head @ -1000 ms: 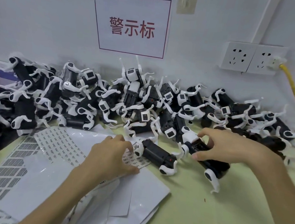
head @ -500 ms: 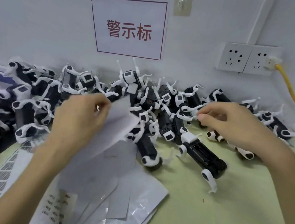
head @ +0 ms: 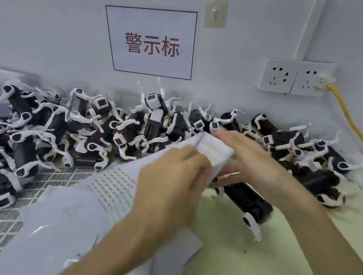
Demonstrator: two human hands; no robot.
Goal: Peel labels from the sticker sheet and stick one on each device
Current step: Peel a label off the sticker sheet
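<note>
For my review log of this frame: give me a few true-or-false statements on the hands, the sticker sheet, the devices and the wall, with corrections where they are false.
1. The left hand and the right hand both grip the sticker sheet, which is raised off the table. True.
2. The yellow cable is plugged into the left socket. False: it goes into the right socket.
3. One black device lies on the table just below the hands, in front of the pile of devices. True.
4. The wall sign has blue lettering. False: its characters are red.
</note>
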